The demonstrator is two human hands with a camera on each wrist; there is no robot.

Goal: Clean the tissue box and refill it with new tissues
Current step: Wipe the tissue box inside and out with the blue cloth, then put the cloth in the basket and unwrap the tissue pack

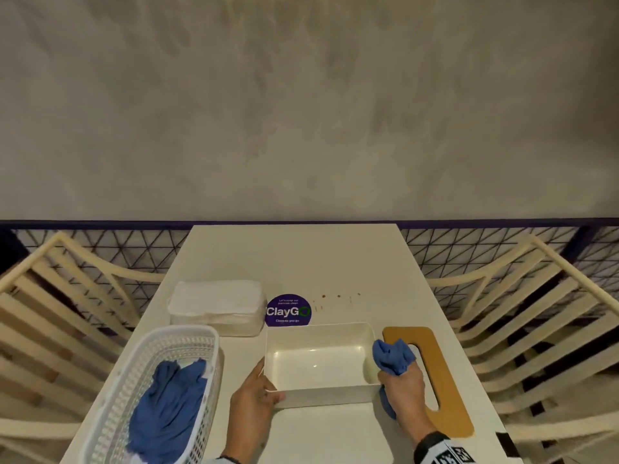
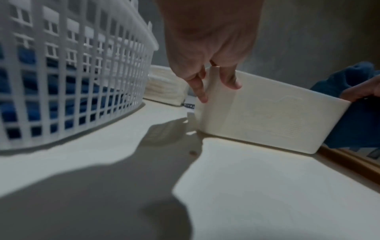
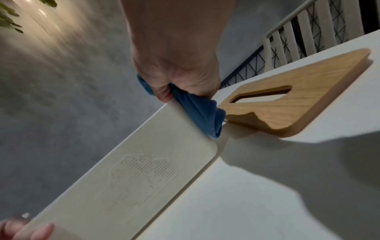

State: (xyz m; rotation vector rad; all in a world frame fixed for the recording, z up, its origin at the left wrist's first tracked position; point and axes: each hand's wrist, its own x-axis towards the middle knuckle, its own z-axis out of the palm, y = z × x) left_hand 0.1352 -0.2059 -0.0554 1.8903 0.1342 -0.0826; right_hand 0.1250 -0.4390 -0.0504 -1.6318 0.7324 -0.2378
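The cream tissue box (image 1: 321, 395) stands open and empty near the table's front edge. My left hand (image 1: 256, 393) grips its near left corner, thumb on the front wall (image 2: 267, 120) and fingers (image 2: 200, 91) down the left side. My right hand (image 1: 403, 388) clutches a blue cloth (image 1: 393, 356) against the box's right wall; the cloth (image 3: 197, 110) hangs over the near right corner of the box (image 3: 144, 175). The wooden lid (image 1: 435, 373) with its slot lies flat just right of the box. A wrapped pack of white tissues (image 1: 216, 308) sits behind the box to the left.
A white lattice basket (image 1: 110, 423) holding another blue cloth (image 1: 167, 406) stands at the front left, close to my left hand. A round purple sticker (image 1: 288, 311) and small brown spots (image 1: 338, 296) mark the table (image 1: 294, 256). Slatted chairs (image 1: 536, 313) flank both sides.
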